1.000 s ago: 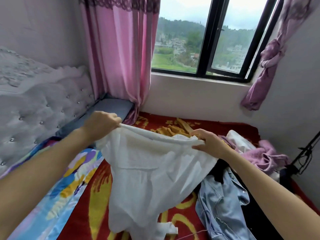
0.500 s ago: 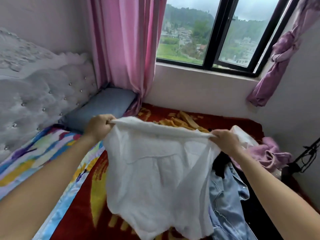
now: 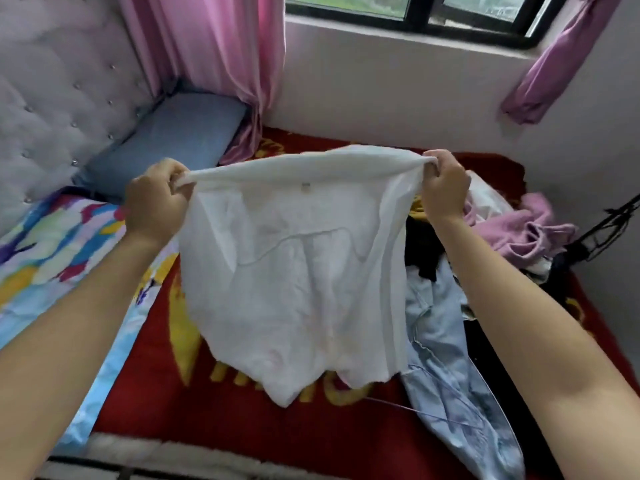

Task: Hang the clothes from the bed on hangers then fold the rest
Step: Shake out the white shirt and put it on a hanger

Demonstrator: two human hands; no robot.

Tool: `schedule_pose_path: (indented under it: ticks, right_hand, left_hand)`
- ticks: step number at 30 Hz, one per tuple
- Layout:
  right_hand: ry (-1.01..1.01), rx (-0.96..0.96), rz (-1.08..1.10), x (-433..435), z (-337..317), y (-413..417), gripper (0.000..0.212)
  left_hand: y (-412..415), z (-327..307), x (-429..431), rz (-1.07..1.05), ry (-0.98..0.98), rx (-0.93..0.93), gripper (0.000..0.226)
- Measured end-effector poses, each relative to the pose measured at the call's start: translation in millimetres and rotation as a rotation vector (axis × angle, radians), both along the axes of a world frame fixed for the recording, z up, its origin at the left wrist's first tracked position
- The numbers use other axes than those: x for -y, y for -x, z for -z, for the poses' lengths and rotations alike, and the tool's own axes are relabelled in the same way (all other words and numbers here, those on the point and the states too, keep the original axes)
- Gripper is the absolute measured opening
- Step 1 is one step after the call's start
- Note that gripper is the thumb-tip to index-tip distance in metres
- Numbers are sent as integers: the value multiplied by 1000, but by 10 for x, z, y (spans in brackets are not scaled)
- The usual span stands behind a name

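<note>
1. At your far left lies the patterned sheet [image 3: 52,244], with the blue pillow [image 3: 173,136] behind it. Neither is part of the job.
2. Your left hand [image 3: 156,199] is fisted round one top corner of the white top [image 3: 298,271], with cloth bunched inside the curled fingers.
3. The top hangs in the air between your hands, over the red blanket [image 3: 145,375]. I can't tell whether its hem touches the blanket. It looks thin, light and limp, and partly see-through, so it will likely sag wherever it is unsupported. Hold it by the shoulder corners, not mid-cloth.
4. Your right hand [image 3: 445,188] clenches the other corner the same way, so the upper edge is drawn fairly taut.
5. On the right, a denim garment [image 3: 446,341] and a lilac garment [image 3: 519,230] lie heaped on the bed, not yet sorted. The denim will probably feel heavier and stiffer. No hanger is in view.
</note>
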State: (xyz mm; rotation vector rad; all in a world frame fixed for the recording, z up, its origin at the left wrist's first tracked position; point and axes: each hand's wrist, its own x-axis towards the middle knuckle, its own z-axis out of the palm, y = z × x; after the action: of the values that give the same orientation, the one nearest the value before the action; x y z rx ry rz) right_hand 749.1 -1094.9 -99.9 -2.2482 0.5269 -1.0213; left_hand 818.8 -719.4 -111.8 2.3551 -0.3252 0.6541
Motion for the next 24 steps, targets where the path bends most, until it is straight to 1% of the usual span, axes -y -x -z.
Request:
schedule_pose_path:
  ticks: [1,2,4,6,7,8,9,10,11,12,15,16,17,18,19,21,23,24]
  right_hand:
    - [-6,-53,-39,54,66,-28,24]
    - [-20,-155,-89,95,196,-22,25]
    - [-98,-473,-197,194,624,64,35]
    - [-193,-814,-192,272,1181,303,47]
    - [-254,-937,-164,324,1479,460,44]
    - [-309,-1040,-139,354,1744,633,33]
    - [-350,-1122,-121,403,2012,821,18]
    - [-376,-1189,-89,423,2230,1023,16]
    - [-382,-1244,-56,434,2414,1206,20]
    - [-396,-1275,-20,440,2546,1368,19]
    - [-388,-1281,46,533,2867,1729,13]
    - [-383,-1286,61,553,2926,1794,17]
    - [-378,-1288,73,617,3024,1835,28]
    - [-371,-1292,76,671,3107,1853,34]
    - [-355,-1297,68,699,3148,1857,31]
    - [-363,-1332,16,763,3269,1834,14]
    - [-383,-1346,-56,808,3411,1795,32]
    - [-389,-1353,-87,821,3463,1766,37]
  left_hand:
    - [9,48,17,22,-6,-32,24]
    - [21,142,39,42,-30,-89,22]
    - [34,421,82,66,-123,-256,9]
    - [60,728,86,74,-242,-453,11]
    - [82,890,85,77,-302,-543,13]
    - [107,1042,81,82,-363,-614,15]
    - [147,1182,103,90,-426,-666,16]
    - [195,1309,130,96,-478,-703,16]
    - [252,1380,145,103,-507,-725,15]
    - [298,1445,177,122,-523,-742,15]
    - [420,1619,313,215,-518,-844,19]
    - [481,1638,342,254,-496,-893,18]
    - [532,1667,389,284,-467,-933,18]
    - [569,1687,432,300,-432,-959,19]
    - [616,1678,445,304,-385,-968,21]
    - [664,1703,498,281,-279,-994,21]
    - [698,1707,545,250,-194,-1046,18]
    - [709,1717,572,240,-173,-1080,17]
